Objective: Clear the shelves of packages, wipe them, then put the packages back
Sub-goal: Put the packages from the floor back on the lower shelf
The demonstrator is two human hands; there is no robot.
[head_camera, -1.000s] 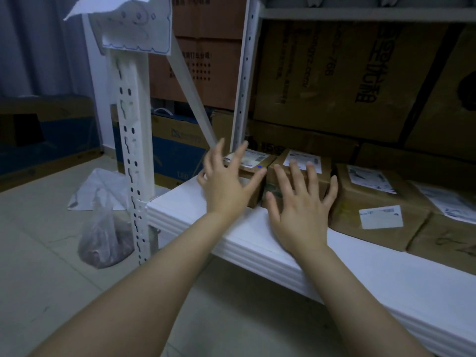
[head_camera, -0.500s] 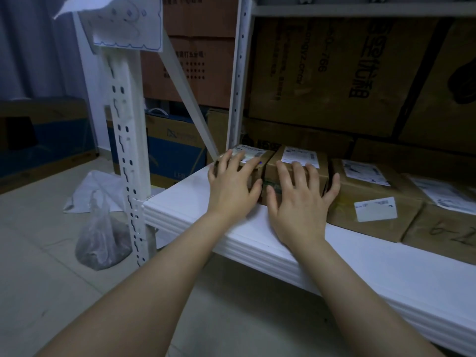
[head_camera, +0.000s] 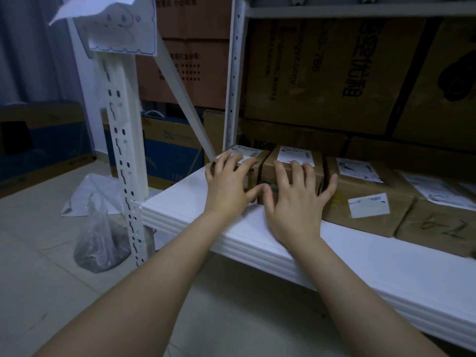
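Observation:
A row of brown cardboard packages with white labels stands on the white shelf (head_camera: 373, 256). My left hand (head_camera: 228, 182) lies over the leftmost small package (head_camera: 253, 154), fingers spread and bent over its top front edge. My right hand (head_camera: 293, 197) covers the second small package (head_camera: 296, 157) the same way, thumb low at its front. Both hands touch their boxes; the boxes stay on the shelf. To the right sit a larger package (head_camera: 365, 199) and one marked 6-2 (head_camera: 440, 228).
Big cartons (head_camera: 322, 73) fill the back of the shelf. A white slotted upright (head_camera: 123, 150) stands at the shelf's left corner, another upright (head_camera: 234, 73) behind. A plastic bag (head_camera: 100, 243) and a white sheet (head_camera: 90, 194) lie on the floor at left, with blue-and-brown boxes (head_camera: 170, 150) beyond.
Both hands have moved forward and come down onto the two leftmost packages, fingers now bent over their tops. The packages have not visibly moved.

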